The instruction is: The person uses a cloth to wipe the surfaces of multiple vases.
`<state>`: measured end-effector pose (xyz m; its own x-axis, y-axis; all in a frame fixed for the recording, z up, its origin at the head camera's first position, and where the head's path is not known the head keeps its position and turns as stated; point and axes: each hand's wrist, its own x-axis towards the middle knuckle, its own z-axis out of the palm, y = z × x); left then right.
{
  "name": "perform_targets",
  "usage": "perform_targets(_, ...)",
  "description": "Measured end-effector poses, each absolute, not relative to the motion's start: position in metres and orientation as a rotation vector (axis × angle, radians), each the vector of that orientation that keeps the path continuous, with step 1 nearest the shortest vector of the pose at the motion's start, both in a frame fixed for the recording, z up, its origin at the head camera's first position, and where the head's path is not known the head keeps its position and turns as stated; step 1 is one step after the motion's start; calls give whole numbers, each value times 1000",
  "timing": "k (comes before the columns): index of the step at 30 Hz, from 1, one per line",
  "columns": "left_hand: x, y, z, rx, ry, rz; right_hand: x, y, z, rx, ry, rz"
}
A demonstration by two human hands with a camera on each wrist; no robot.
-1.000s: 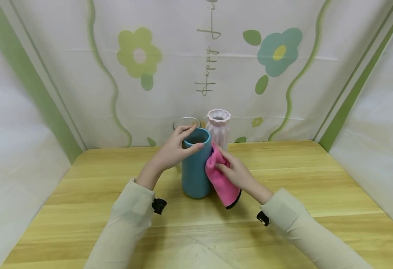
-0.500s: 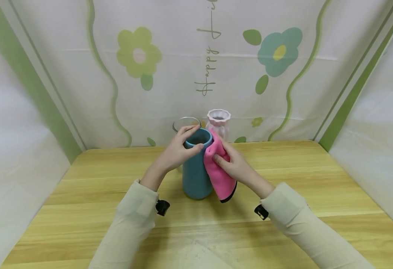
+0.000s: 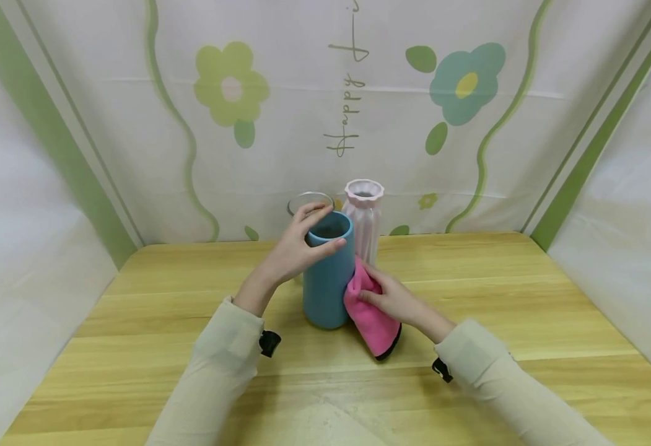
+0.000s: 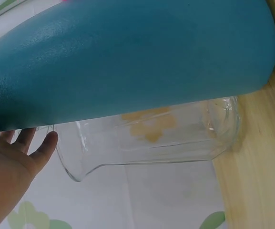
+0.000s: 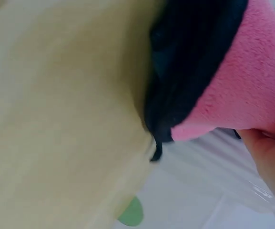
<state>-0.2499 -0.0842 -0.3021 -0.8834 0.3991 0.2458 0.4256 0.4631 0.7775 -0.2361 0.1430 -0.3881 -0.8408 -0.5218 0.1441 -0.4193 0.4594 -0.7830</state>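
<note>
A tall blue vase (image 3: 325, 291) stands upright near the middle of the table. My left hand (image 3: 296, 248) grips it at the top, thumb along the near side of the rim and fingers round the far side; the left wrist view catches part of that hand (image 4: 13, 167) at the neck of the blue vase (image 4: 142, 57). In my right hand (image 3: 394, 298) is a folded pink cloth (image 3: 372, 319) with a dark edge, held against the vase's right side. Close up in the right wrist view, the cloth (image 5: 251, 76) looks fluffy, its dark border hanging down.
Behind the blue vase stand a pale pink fluted vase (image 3: 365, 223) and a clear glass vessel (image 4: 142, 143), mostly hidden in the head view. The wooden table (image 3: 135, 328) meets a printed white curtain (image 3: 297, 124) at the back.
My right hand and the pink cloth first moved up along the blue vase's side, then down to a lower spot. The left hand has stayed at the rim.
</note>
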Motion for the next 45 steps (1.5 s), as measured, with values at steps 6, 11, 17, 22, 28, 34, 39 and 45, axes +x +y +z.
perform_targets(6, -250, -84, -300, -746, -2672, -1380, -235, 144, -404, -842, 2667, -1217)
perform_targets(11, -249, -85, -299, -715, -2708, -1334, -233, 143, -406, -842, 2718, -1236)
perform_targets(17, -250, -86, -300, -733, -2716, -1307, -231, 141, -386, -819, 2786, -1295)
perform_targets(22, -249, -88, -300, -758, -2729, -1320, -231, 135, -359, -840, 2799, -1393)
perform_targets(28, -248, -89, -299, -787, -2738, -1356, -232, 128, -332, -915, 2847, -1540)
perform_targets(34, -248, -89, -299, -789, -2715, -1398, -234, 126, -327, -933, 2827, -1509)
perform_targets(39, -249, -87, -299, -797, -2699, -1410, -237, 127, -335, -1016, 2612, -1565)
perform_targets(45, -251, -88, -301, -790, -2704, -1384, -239, 133, -353, -1055, 2620, -1496)
